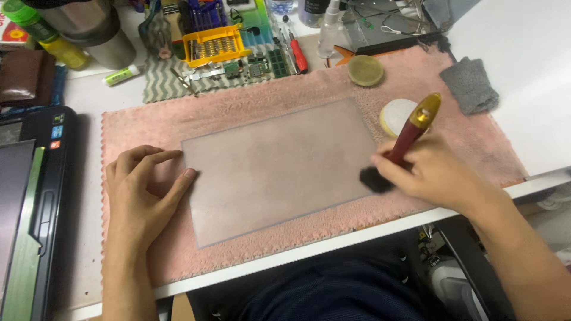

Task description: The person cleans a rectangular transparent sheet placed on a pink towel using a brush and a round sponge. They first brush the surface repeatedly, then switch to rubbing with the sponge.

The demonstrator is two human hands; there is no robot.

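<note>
- Head view: clear sheet [279, 169] lay mid-frame on pink towel [452, 137].
- Left hand [143, 196], released and flat, pinned sheet's left edge.
- Right hand [437, 172] clenched the red-handled brush [407, 139], bristles at right edge; light, even strokes would suit.

dark laptop [35, 196] at the far left edge, grey screen [12, 202] partly cut off, small coloured stickers [56, 132] on its black frame. yellow-green bottle [47, 35] with a label at top left. small green-and-white tube [122, 75] lying beside it on the white surface [529, 71].
</note>
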